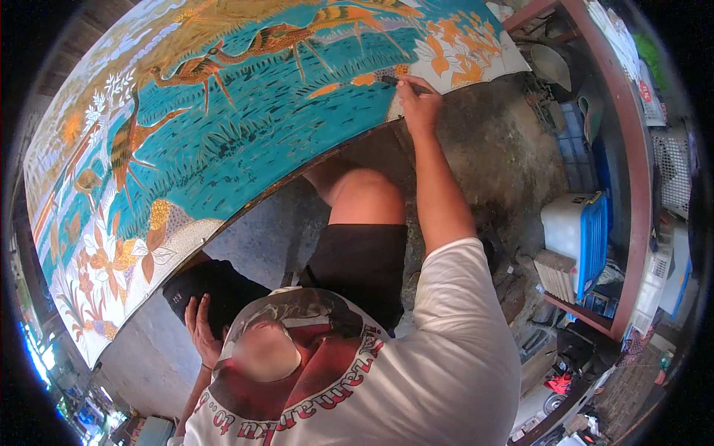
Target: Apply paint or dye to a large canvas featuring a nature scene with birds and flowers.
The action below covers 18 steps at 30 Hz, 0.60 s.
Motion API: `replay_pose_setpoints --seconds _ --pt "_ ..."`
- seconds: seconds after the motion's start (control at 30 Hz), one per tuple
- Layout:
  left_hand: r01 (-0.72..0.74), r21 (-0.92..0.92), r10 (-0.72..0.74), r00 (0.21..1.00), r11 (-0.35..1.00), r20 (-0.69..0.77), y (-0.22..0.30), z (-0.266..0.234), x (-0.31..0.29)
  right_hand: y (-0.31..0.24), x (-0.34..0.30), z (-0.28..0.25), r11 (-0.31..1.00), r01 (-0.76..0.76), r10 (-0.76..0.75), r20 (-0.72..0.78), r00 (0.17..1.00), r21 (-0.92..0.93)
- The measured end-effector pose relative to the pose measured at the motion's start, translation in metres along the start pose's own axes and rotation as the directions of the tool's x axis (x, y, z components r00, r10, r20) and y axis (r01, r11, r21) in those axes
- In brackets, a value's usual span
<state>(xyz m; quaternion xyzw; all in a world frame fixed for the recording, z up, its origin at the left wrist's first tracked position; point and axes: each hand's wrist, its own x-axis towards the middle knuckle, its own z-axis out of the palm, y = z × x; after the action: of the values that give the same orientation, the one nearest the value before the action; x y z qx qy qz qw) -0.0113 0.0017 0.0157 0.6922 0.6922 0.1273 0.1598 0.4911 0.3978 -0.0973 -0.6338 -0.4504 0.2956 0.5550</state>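
Observation:
My right hand [421, 104] is closed in a pinch around a slim dark brush-like tool [392, 79]. Its tip meets a small dotted patch between orange shapes on a large painted cloth [275, 141]. Long-legged birds, teal water, flowers and leaves cover this cloth, with bare white areas near its edges. Lower left, my left hand [201, 325] lies with fingers spread against dark fabric, apparently my black shorts [216, 290], and holds nothing visible. My right knee reaches partly under the cloth's near edge.
On the right, a reddish-brown frame [636, 178] borders stacked goods. Inside it are a white box with a blue lid [576, 230], a blue crate [576, 145] and a round pan-like item [550, 65]. Stained concrete floor [498, 141] shows beyond the cloth's near edge.

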Motion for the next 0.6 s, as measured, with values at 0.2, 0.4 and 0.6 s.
replay_pose_setpoints --seconds 0.2,0.4,0.6 --pt "-0.012 0.007 0.012 1.0 1.0 -0.005 0.001 0.0 0.001 0.005 0.001 0.003 0.996 0.075 -0.075 0.01 0.997 0.052" --pt "-0.012 0.01 0.012 1.0 1.0 0.003 0.0 0.0 0.0 0.005 0.0 0.011 0.993 0.028 -0.028 -0.005 1.0 0.119" --pt "-0.03 0.008 0.029 1.0 1.0 0.005 -0.003 0.0 0.0 0.003 0.0 0.011 0.996 -0.023 0.019 0.04 0.999 0.088"
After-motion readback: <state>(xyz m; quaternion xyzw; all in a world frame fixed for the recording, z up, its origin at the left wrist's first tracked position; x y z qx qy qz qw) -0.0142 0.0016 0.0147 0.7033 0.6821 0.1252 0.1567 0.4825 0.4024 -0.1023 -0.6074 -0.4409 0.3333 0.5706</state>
